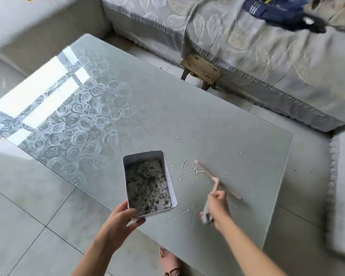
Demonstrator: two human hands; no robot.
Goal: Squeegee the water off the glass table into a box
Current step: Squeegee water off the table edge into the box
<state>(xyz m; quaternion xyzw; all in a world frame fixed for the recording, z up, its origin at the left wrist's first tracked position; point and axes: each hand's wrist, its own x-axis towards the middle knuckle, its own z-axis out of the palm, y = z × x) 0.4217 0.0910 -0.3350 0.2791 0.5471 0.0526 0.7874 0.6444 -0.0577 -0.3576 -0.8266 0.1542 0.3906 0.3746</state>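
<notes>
Left hand [119, 216] grips near corner of box [143, 155], thumb over rim – box open-topped, dark speckled contents inside, held at near edge of glass table [187, 116]. Right hand [217, 204] curled round squeegee [216, 183] handle – blade down on glass, right of box, apart from it. Water streaks [197, 171] and droplets lie between box and blade. Wooden stool [201, 69] beyond far edge, beside covered sofa [247, 46]
</notes>
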